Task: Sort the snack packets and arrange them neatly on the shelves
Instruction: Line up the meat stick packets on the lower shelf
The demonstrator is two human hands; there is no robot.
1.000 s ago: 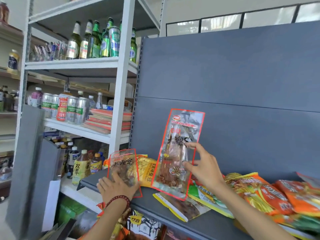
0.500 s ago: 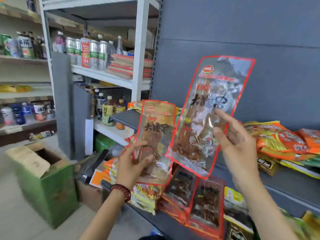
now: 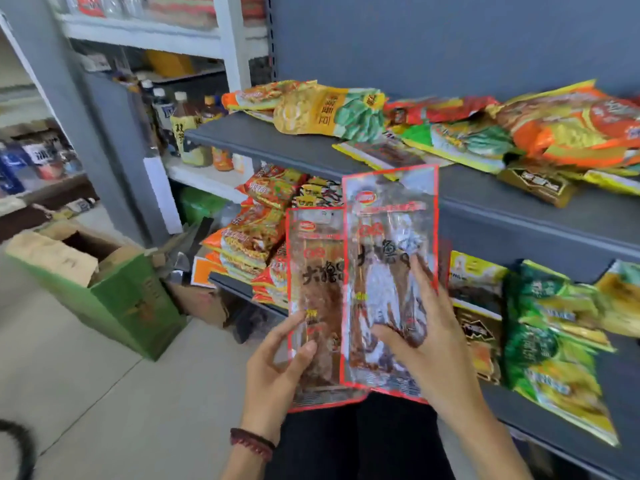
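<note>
My left hand point(image 3: 277, 355) grips a clear red-edged packet of brown snack sticks point(image 3: 317, 299) by its lower left side, thumb on the front. My right hand point(image 3: 426, 337) holds a second, larger packet of the same kind point(image 3: 384, 258), thumb across the front, fingers along its right edge. The two packets stand upright side by side, the right one overlapping the left one's edge, in front of the grey shelves. The upper grey shelf point(image 3: 263, 140) carries a loose pile of yellow, orange and green snack bags point(image 3: 329, 112).
The lower shelf point(image 3: 540, 420) holds green bags point(image 3: 554, 341) at right and stacked orange noodle packets point(image 3: 256, 237) at left. An open green carton point(image 3: 104, 285) stands on the floor at left. A white rack with bottled drinks point(image 3: 183, 129) is behind it.
Both hands lifted their packets off the upper shelf and brought them down and together. My view dropped from the upper shelf to the lower shelf and floor.
</note>
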